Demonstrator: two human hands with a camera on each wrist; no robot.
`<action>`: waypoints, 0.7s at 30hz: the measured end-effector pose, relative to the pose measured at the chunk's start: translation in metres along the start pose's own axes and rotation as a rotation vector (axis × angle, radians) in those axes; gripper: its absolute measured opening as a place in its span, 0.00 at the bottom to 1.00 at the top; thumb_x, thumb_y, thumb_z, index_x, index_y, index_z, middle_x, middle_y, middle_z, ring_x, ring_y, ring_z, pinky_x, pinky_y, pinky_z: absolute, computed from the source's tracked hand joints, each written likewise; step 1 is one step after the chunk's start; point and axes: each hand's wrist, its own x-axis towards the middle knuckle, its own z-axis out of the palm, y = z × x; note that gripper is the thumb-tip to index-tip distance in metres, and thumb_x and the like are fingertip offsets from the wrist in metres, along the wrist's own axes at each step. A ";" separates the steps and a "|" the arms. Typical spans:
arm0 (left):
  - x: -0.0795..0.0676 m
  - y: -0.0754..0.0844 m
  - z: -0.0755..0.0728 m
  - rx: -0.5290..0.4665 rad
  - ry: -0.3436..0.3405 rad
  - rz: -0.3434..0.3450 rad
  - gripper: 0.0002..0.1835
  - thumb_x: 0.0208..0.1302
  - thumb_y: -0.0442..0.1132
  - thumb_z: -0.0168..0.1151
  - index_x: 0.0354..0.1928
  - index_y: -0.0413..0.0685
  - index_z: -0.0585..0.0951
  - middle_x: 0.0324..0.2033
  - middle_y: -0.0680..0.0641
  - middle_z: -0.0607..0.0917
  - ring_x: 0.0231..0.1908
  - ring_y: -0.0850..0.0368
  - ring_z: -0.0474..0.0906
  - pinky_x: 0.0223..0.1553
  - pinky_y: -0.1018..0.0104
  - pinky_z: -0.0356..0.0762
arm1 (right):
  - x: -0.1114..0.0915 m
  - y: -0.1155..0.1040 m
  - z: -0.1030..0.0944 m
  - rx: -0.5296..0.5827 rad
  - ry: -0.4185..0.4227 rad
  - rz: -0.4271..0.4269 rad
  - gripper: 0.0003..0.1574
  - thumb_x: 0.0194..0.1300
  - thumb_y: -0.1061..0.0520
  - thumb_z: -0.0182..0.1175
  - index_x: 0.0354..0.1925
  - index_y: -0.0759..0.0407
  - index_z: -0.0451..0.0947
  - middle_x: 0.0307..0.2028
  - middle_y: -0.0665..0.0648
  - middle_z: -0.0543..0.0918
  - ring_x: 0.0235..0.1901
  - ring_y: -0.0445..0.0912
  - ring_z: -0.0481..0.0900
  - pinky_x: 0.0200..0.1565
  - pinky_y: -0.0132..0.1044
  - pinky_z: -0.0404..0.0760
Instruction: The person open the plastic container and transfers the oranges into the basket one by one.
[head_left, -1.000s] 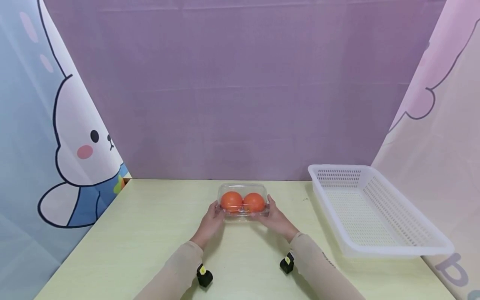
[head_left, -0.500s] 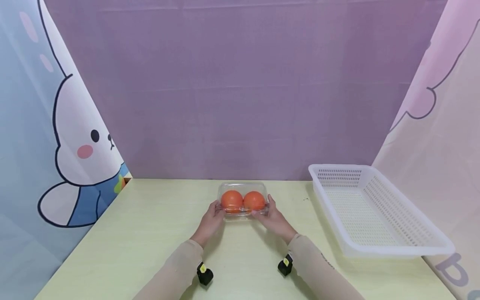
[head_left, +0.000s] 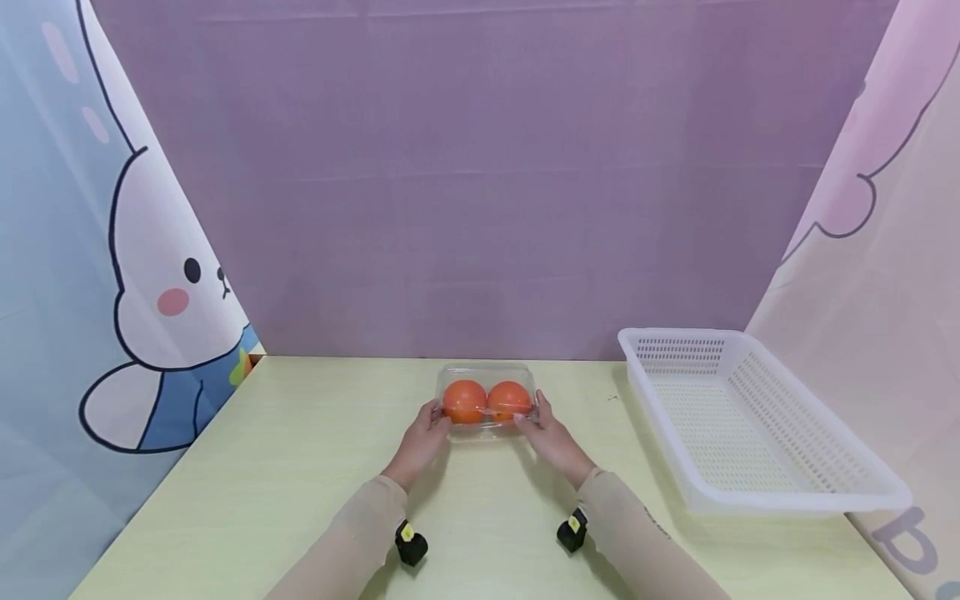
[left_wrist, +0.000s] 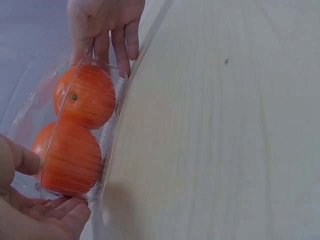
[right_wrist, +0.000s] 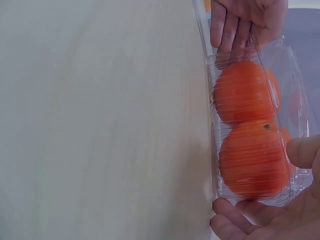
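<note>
Two oranges [head_left: 464, 402] sit side by side inside a clear plastic clamshell box [head_left: 486, 372] near the table's far edge. My left hand [head_left: 418, 442] grips the box's left end, and my right hand [head_left: 557, 443] holds its right end. In the left wrist view, the left thumb [left_wrist: 26, 161] lies at the rim while the fingers rest along the ribbed end. The right wrist view has the right thumb [right_wrist: 303, 151] at the lid side, with fingers at the lower end. A green stem spot shows on one orange [right_wrist: 255, 157]. The box's far side is hidden.
A white perforated plastic basket [head_left: 693, 487] stands on the right of the pale wooden table [head_left: 330, 425]. Behind the table hangs a purple cloth [head_left: 480, 183]. Printed curtains flank both sides, with a cartoon rabbit [head_left: 161, 283] on the left one.
The right thumb has shifted slightly up and outward on the front of the box. The box tips a little; both hands keep their hold at its ends.
</note>
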 end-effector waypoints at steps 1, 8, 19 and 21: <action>0.000 0.000 0.000 -0.001 0.000 -0.005 0.32 0.67 0.44 0.47 0.68 0.40 0.52 0.63 0.38 0.63 0.61 0.43 0.60 0.60 0.50 0.59 | 0.000 0.000 0.000 -0.004 0.001 0.002 0.53 0.64 0.34 0.46 0.71 0.53 0.30 0.67 0.64 0.53 0.63 0.59 0.54 0.60 0.59 0.55; 0.002 -0.004 0.003 -0.038 0.011 0.023 0.37 0.67 0.43 0.47 0.70 0.44 0.41 0.62 0.36 0.63 0.59 0.42 0.63 0.58 0.49 0.61 | -0.001 -0.002 -0.001 0.001 0.006 -0.002 0.52 0.65 0.36 0.47 0.71 0.54 0.31 0.68 0.63 0.50 0.64 0.59 0.53 0.61 0.58 0.53; 0.004 -0.002 0.003 0.128 0.075 0.316 0.35 0.64 0.31 0.51 0.70 0.56 0.51 0.68 0.43 0.53 0.66 0.48 0.48 0.62 0.49 0.52 | -0.001 -0.001 0.000 0.021 0.006 0.006 0.52 0.65 0.37 0.47 0.71 0.55 0.31 0.67 0.65 0.52 0.63 0.59 0.55 0.61 0.56 0.55; 0.005 -0.001 0.002 0.184 0.078 0.347 0.33 0.64 0.31 0.52 0.69 0.52 0.54 0.68 0.43 0.53 0.67 0.47 0.45 0.62 0.48 0.51 | -0.001 0.000 0.000 0.034 0.001 0.002 0.52 0.65 0.37 0.47 0.71 0.57 0.31 0.67 0.65 0.51 0.63 0.59 0.54 0.61 0.56 0.55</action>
